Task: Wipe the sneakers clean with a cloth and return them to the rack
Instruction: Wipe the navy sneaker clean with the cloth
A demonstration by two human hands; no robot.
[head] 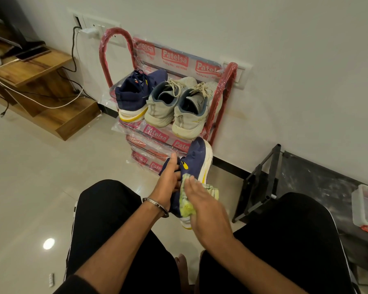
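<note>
**Wiping the navy sneaker, mid-step**

Nearest you, low in the frame, your knees in black trousers flank the work. Just above centre, your right hand (202, 200) lies flat, fingers (192, 183) nearly straight, pressing a pale green fuzzy cloth (187, 205) against the side of the navy fabric sneaker with the yellow logo and white sole (197, 164). Your left hand (168, 177), bangle at the wrist, grips that sneaker at its collar, fingers curled round it and thumb raised, holding it off the floor with the toe pointing up the frame.

This looks like the wiping step on the second navy shoe. The next move calls for turning it in your left hand so the cloth reaches the white sole edge and the far side, keeping the grip firm.

Beyond it, at centre, the red metal shoe rack still in printed plastic wrap (221, 96) stands against the wall. Its top tier carries the matching navy sneaker (134, 92) at left, and a pair of pale grey laced sneakers (179, 102) beside it. The return calls for a spot beside its mate, though that tier looks full.
</note>
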